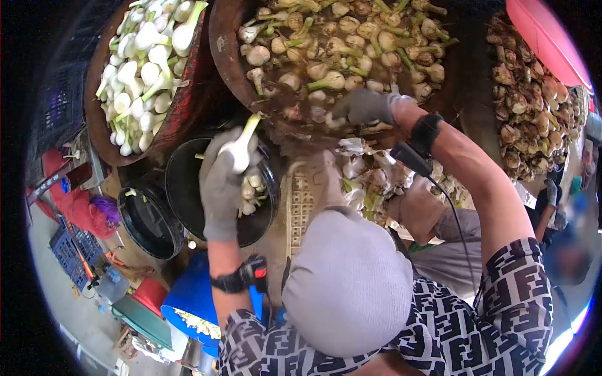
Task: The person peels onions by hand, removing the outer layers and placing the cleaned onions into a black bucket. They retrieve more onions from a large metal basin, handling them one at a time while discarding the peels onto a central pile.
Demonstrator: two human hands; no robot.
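My left hand (222,182), in a grey glove, is closed around a peeled white bulb (238,155) with a green stem pointing up. Beneath it stands a black bucket (185,188) with several white bulbs inside. My right hand (370,108), also gloved, reaches into the near edge of a large brown tub (227,62) of murky water, where unpeeled bulbs (332,80) float. Its fingertips are blurred at the waterline, and whether they grip anything cannot be made out.
A tub of clean white bulbs (150,74) stands at the upper left. A smaller black bucket (150,219) is beside the larger one. Brown unpeeled bulbs (533,106) and a pink basin (552,41) lie at right. A yellowish crate (300,207) sits in front. Another person's hand (552,192) shows far right.
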